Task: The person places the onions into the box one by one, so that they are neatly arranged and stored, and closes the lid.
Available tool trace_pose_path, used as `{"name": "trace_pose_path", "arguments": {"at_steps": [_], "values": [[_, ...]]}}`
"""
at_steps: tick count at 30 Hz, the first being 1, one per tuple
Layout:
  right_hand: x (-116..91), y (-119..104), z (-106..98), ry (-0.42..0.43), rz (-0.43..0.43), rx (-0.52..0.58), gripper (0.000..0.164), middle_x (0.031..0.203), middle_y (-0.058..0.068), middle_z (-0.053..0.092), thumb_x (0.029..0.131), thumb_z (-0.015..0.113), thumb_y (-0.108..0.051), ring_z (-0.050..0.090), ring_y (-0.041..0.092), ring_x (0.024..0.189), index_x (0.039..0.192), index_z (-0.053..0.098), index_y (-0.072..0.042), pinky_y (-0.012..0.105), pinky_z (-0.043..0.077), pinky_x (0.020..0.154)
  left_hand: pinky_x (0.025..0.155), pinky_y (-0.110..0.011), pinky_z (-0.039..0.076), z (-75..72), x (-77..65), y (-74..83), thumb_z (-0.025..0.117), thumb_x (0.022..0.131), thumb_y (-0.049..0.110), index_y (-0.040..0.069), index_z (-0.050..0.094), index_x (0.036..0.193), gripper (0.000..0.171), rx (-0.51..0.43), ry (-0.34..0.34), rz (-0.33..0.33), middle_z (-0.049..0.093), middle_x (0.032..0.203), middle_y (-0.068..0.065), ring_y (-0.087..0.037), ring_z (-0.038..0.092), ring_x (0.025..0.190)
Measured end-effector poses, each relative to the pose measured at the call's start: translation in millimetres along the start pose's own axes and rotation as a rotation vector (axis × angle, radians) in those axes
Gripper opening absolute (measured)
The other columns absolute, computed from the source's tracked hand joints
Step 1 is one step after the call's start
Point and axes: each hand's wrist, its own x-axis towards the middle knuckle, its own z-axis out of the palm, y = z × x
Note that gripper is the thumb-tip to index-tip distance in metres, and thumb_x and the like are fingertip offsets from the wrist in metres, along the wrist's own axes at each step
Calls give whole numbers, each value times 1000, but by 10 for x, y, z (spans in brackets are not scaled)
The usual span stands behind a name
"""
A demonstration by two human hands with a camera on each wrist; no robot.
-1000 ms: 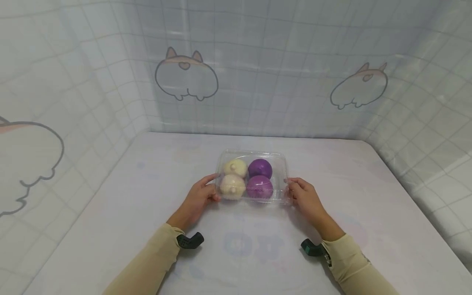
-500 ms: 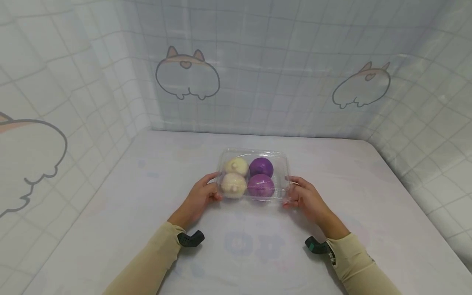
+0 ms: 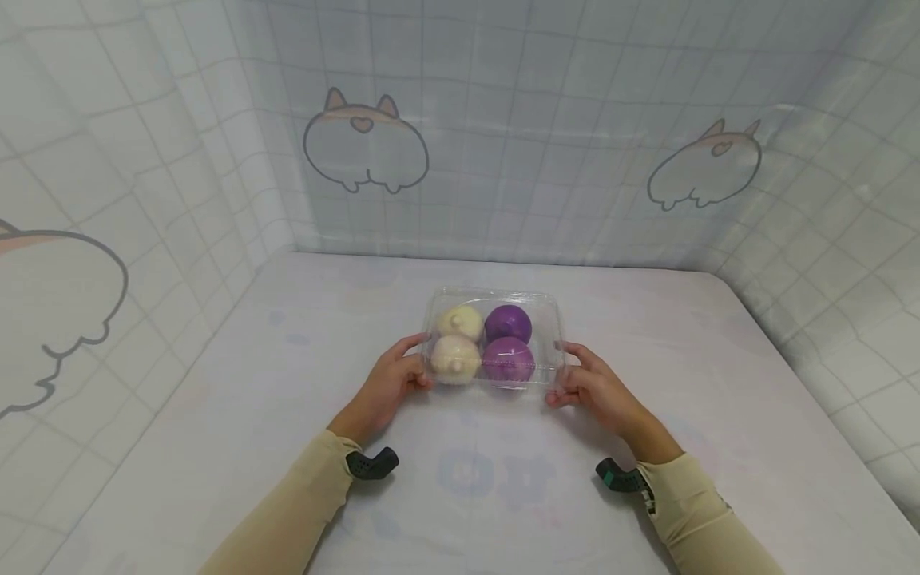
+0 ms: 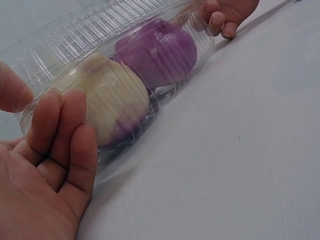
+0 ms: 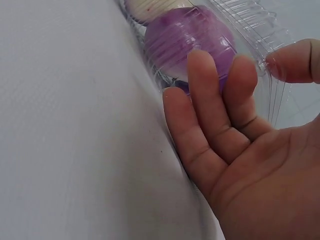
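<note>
A lidded clear plastic box (image 3: 549, 315) sits on the white cloth in front of me. Inside are two cream balls, each with a nub (image 3: 456, 359), and two purple balls (image 3: 508, 359); the wrist views show a turnip-like mix of both colours. My left hand (image 3: 391, 383) holds the box's left end, three fingers (image 4: 82, 155) bent beside the near corner. At the opposite end is my right hand (image 3: 596, 387), one digit (image 5: 295, 61) touching the rim and three curved fingers (image 5: 205, 80) round the near corner. The box hides part of the fingertips.
White printed cloth (image 3: 467, 511) covers the table. A grid-patterned curtain (image 3: 517, 192) with animal drawings (image 3: 365, 152) rises behind and along both sides. Each wrist carries a black camera mount (image 3: 372, 463) close above the cloth.
My right hand's lower fingers have shifted left around the near corner of the box. The box and my left hand stay almost where they were.
</note>
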Motion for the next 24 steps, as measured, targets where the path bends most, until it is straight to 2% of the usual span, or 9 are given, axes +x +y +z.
{"name": "trace_pose_path", "arguments": {"at_steps": [8,14,24], "values": [[-12,-5,28,22,-18,-16,69,77,7,55,91,42,1,70,23,79,153,14,7,35,58,84,78,-31,54,-26,22,-25,45,85,-2,3,37,150,65,-3,-11,-8,53,75,-6,-21,61,76],[-21,12,52,45,-40,-2,66,79,8,58,93,43,1,70,22,77,153,18,7,36,59,81,79,-31,55,-27,-7,-29,45,85,-1,3,36,150,67,-2,-11,-7,52,75,-6,-21,61,77],[-57,73,79,174,-60,-46,57,85,11,56,93,46,0,70,24,74,147,32,10,36,60,77,77,-30,54,21,-67,-34,46,85,0,2,35,151,67,-3,14,-7,54,72,-4,-19,61,74]]}}
